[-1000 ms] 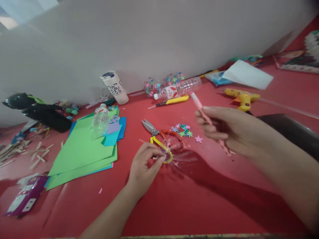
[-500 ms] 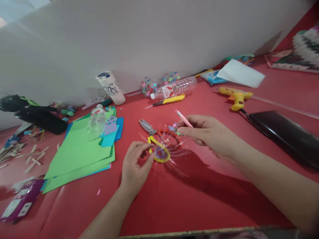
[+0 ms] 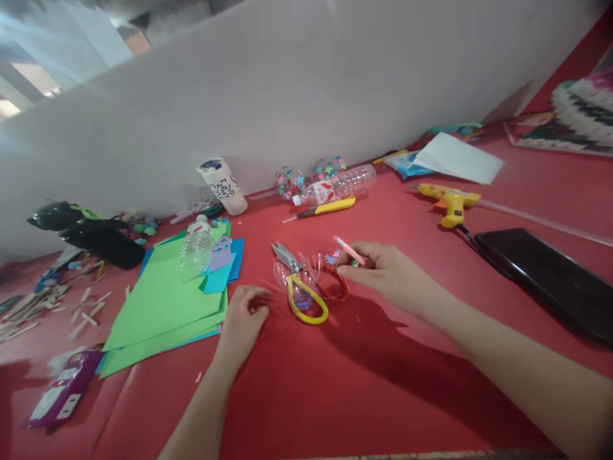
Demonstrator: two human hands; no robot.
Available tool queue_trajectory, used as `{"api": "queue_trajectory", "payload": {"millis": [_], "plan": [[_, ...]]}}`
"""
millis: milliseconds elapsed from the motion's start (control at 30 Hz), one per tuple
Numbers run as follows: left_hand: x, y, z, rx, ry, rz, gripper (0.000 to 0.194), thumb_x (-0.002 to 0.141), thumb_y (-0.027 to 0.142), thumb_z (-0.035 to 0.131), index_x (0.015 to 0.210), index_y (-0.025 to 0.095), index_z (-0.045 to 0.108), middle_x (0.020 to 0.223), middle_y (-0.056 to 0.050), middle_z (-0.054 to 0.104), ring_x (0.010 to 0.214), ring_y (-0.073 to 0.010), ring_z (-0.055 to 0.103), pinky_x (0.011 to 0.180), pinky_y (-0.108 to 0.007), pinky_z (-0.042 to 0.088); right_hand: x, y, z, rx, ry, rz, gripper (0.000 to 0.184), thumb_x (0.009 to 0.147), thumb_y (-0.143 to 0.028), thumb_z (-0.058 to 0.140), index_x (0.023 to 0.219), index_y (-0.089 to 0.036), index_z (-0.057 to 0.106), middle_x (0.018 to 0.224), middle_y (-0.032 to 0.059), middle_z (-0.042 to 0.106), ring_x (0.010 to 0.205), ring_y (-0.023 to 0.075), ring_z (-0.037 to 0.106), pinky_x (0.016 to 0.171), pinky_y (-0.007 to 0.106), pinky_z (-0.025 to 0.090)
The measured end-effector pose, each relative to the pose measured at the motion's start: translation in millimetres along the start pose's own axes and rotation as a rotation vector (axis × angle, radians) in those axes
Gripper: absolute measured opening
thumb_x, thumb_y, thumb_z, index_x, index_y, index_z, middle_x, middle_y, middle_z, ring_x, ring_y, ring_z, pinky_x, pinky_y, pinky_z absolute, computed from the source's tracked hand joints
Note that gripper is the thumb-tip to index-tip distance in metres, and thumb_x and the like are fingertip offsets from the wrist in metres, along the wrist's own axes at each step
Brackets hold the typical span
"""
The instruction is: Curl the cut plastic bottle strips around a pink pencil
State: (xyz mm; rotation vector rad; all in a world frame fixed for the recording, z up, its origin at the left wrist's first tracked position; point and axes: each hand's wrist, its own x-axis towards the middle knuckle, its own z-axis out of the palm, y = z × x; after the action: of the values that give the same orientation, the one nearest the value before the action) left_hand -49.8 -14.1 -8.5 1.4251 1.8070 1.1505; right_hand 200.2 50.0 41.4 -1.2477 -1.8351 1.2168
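My right hand (image 3: pixel 383 271) pinches a pink pencil (image 3: pixel 349 248), its eraser end pointing up and to the left. My left hand (image 3: pixel 245 319) rests on the red table, fingers loosely curled and thumb apart, holding nothing. Between my hands lie scissors (image 3: pixel 306 305) with a yellow handle loop, blades partly apart. Around and under them is a clear plastic piece cut into strips (image 3: pixel 282 271), with a purple bottle cap (image 3: pixel 302 301). An orange-red loop (image 3: pixel 341 287) lies beside it; I cannot tell whether it belongs to the scissors. Small star shapes (image 3: pixel 331 259) sit by my right fingertips.
Green paper sheets (image 3: pixel 163 306) carry a clear bottle (image 3: pixel 197 246). Farther back are a white cup (image 3: pixel 223 185), a yellow cutter (image 3: pixel 335 205) and another bottle (image 3: pixel 354 182). A glue gun (image 3: pixel 450 201) and black case (image 3: pixel 536 275) lie right, a purple power strip (image 3: pixel 64 390) left.
My left hand has drawn back left from the scissors and plastic piece. My right hand keeps the pencil, now tilted flatter. The camera view has shifted slightly.
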Motion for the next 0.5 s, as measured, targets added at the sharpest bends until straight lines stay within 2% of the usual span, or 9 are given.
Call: {"api": "queue_trajectory", "payload": {"millis": [100,200,267,400,500], "plan": [[-6.0,3.4,6.0,0.090,-0.052,0.068,0.019,0.062,0.020,0.063,0.081,0.020,0.069,0.087,-0.004,0.059,0.086,-0.0201,0.057,0.085,-0.039,0.044,2.7,4.0,8.6,-0.031,-0.041,-0.028,0.017,0.076,-0.035,0.057,0.078,-0.018,0.056,0.068,-0.0011,0.057,0.062,0.0133,0.052,0.056,0.024,0.036],[-12.4,8.5,19.4,0.177,-0.055,0.115,0.026,0.062,0.031,0.071,0.085,0.020,0.068,0.089,-0.005,0.058,0.090,-0.0235,0.055,0.088,-0.044,0.042,5.2,7.6,19.5,-0.029,-0.096,-0.066,0.021,0.078,-0.036,0.058,0.087,-0.018,0.054,0.087,0.0030,0.060,0.076,0.0154,0.053,0.067,0.027,0.039],[-15.2,11.2,29.0,0.337,0.012,0.170,0.026,0.064,0.035,0.071,0.085,0.019,0.065,0.088,-0.005,0.058,0.088,-0.0241,0.055,0.085,-0.045,0.043,6.3,9.6,25.9,-0.033,-0.111,-0.070,0.018,0.076,-0.031,0.060,0.086,-0.017,0.054,0.084,0.0027,0.059,0.073,0.0151,0.052,0.066,0.027,0.039],[-14.7,15.7,40.6,0.355,0.113,0.194,0.022,0.067,0.030,0.068,0.083,0.017,0.061,0.087,-0.006,0.056,0.086,-0.0243,0.055,0.081,-0.044,0.044,7.5,14.1,33.8,-0.022,-0.128,-0.080,0.013,0.074,-0.025,0.059,0.082,-0.017,0.052,0.076,-0.0004,0.056,0.070,0.0142,0.051,0.064,0.026,0.039],[-9.9,18.7,42.5,0.334,0.114,0.227,0.021,0.067,0.023,0.067,0.087,0.018,0.062,0.088,-0.005,0.058,0.087,-0.0236,0.055,0.080,-0.042,0.044,8.3,17.2,36.5,0.001,-0.128,-0.104,0.010,0.073,-0.023,0.058,0.077,-0.017,0.051,0.074,-0.0013,0.055,0.069,0.0138,0.052,0.064,0.026,0.039]]}}
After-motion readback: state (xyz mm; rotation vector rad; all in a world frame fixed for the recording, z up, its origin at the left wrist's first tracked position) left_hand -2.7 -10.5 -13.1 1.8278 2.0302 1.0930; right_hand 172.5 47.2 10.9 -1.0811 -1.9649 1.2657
